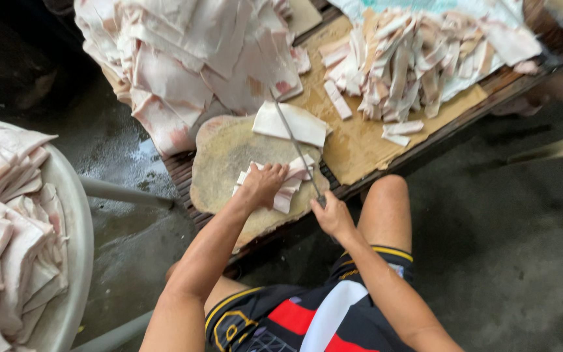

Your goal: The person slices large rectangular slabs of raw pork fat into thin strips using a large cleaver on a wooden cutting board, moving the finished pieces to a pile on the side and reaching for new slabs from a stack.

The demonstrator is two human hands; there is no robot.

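Observation:
My left hand (263,184) presses down on a stack of pale pink meat strips (289,184) lying on a worn round chopping board (219,156). A long knife (294,145) is gripped by its handle in my right hand (331,215), and its blade runs up across the strips toward a flat white slab of pork skin (292,124) at the board's far edge. The blade rests right beside my left fingers.
A big heap of uncut pink-white slabs (190,58) lies beyond the board. Cut strips (412,58) are piled on brown cardboard (353,146) at upper right. A white tub (66,248) at left holds more slabs. My bare knee (386,202) is below the low slatted table.

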